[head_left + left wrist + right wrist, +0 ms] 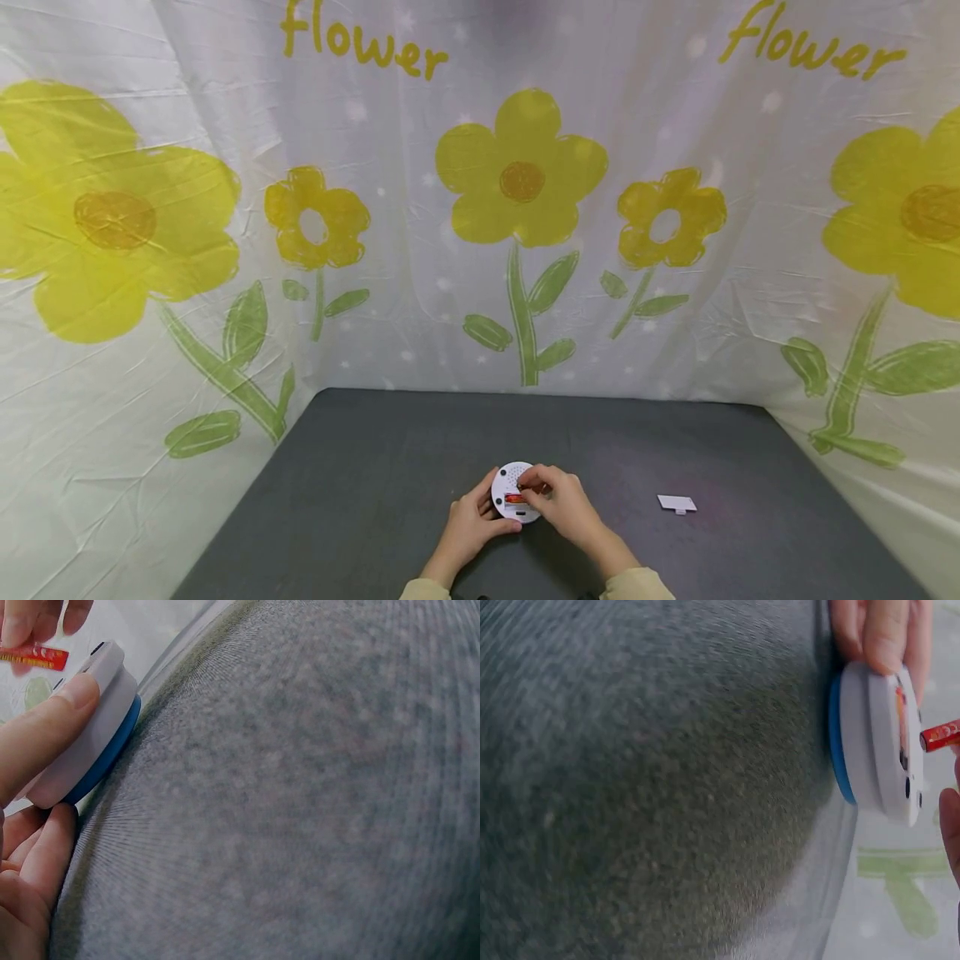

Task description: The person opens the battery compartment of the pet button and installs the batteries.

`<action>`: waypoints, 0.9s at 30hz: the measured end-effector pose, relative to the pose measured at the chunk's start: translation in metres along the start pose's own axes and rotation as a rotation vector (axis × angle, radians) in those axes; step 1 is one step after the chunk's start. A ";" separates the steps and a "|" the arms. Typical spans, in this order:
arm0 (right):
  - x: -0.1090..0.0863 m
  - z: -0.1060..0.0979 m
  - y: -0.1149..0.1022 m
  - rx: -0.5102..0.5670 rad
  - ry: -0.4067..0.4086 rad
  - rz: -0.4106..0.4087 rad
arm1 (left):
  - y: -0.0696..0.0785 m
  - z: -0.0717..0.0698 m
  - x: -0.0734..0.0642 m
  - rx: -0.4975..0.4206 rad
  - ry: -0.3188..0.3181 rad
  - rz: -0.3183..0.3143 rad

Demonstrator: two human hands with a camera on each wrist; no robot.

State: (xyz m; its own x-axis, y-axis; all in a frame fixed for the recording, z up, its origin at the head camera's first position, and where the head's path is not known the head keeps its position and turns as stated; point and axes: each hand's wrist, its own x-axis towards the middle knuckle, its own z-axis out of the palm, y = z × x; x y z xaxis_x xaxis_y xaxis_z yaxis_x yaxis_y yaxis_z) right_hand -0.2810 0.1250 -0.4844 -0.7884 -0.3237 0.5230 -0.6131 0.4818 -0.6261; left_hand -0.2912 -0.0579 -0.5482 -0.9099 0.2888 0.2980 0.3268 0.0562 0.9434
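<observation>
My left hand [468, 525] grips a round white device [510, 475] with a blue side [112, 746], its thumb along the edge. The device's perforated face, with small dark feet, points up at me. In that face is an open compartment, where something red and orange [901, 709], apparently a battery, lies. My right hand [566, 504] pinches a red battery [37, 657] just above the compartment. In the right wrist view this battery's end is close to the device's face; whether they touch I cannot tell.
A small white cover with a tab [677, 503] lies on the dark grey table [375, 467], to the right of my hands. Behind and beside the table hangs a white curtain [405, 317] printed with yellow flowers.
</observation>
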 end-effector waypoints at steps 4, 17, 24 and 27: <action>0.000 0.003 -0.003 -0.051 -0.111 -0.027 | 0.012 0.000 -0.002 -0.025 -0.016 0.008; 0.001 0.010 -0.002 -0.348 -0.091 -0.316 | 0.002 -0.001 0.001 -0.034 -0.016 -0.011; 0.000 0.013 -0.002 -0.492 -0.102 -0.372 | 0.002 -0.001 0.001 -0.034 -0.019 -0.026; -0.001 0.013 -0.003 -0.523 -0.126 -0.359 | 0.001 -0.001 0.000 -0.037 -0.015 -0.032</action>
State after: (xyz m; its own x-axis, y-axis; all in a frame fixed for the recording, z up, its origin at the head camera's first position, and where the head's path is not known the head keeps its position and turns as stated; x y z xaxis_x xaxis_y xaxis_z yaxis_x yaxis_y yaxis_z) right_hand -0.2794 0.1132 -0.4907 -0.5584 -0.6164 0.5552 -0.7599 0.6485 -0.0443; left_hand -0.2911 -0.0587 -0.5469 -0.9154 0.3021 0.2659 0.2880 0.0302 0.9572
